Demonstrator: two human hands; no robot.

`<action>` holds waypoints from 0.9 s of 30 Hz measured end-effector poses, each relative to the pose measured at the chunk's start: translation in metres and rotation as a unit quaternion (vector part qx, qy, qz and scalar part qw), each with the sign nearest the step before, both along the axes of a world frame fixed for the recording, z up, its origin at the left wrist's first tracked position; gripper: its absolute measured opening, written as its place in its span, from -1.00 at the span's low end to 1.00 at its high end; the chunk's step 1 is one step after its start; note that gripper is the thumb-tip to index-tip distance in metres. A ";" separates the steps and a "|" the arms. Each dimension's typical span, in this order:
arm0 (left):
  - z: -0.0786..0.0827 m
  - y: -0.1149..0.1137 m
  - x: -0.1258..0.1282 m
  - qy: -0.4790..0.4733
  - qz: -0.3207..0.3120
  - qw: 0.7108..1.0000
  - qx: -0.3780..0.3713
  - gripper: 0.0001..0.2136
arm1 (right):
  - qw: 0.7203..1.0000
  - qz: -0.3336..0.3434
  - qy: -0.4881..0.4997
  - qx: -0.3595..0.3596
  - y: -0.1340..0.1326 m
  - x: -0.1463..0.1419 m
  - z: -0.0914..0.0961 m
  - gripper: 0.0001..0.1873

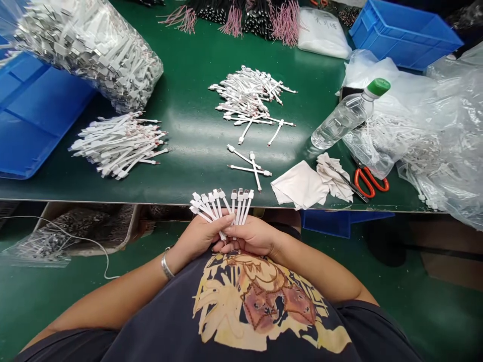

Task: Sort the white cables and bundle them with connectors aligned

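My left hand (202, 234) grips a fan of short white cables (209, 205) with flat connector ends pointing up and away from me. My right hand (252, 236) closes on a second small bunch of white cables (240, 206), and the two hands touch just below the front edge of the green workbench (188, 186). Nearest my hands, several loose white cables (249, 166) lie on the bench. Larger heaps of the same cables (251, 98) (116, 146) lie farther out, at the middle and left.
A bulging clear bag of white cable parts (88, 50) rests on a blue tray (37, 105) at the left. To the right lie white cloths (298, 185), orange-handled scissors (370, 182), a water bottle (349, 113) and plastic bags (441, 130). A blue crate (403, 32) stands at the back.
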State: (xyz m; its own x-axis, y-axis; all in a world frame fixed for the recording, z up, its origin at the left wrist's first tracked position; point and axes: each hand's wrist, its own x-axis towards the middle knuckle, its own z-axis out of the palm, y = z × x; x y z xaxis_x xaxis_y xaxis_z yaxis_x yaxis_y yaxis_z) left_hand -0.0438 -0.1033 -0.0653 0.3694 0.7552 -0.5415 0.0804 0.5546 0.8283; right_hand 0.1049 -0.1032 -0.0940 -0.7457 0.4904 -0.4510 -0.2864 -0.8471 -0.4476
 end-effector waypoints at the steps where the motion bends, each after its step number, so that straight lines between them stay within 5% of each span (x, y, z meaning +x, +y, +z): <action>1: 0.002 0.000 0.001 0.001 0.008 1.000 -0.002 -0.74 | 1.000 -0.004 -0.001 -0.004 0.000 0.000 -0.001 -0.48; 8: 0.003 -0.005 0.004 0.014 0.060 0.998 0.007 -0.76 | 1.000 0.000 0.005 -0.007 -0.001 0.002 -0.003 -0.67; 27: 0.002 0.001 0.012 0.043 0.039 0.998 0.004 -0.72 | 1.000 -0.006 0.007 -0.002 -0.002 0.003 -0.003 -0.56</action>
State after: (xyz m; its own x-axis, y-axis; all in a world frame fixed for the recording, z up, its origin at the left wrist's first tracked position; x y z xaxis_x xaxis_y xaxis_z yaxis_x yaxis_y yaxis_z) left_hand -0.0318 -0.1026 -0.0630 0.2610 0.7840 -0.5632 0.1087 0.5558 0.8242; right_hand 0.1083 -0.1051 -0.0973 -0.7464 0.4969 -0.4427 -0.3019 -0.8456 -0.4402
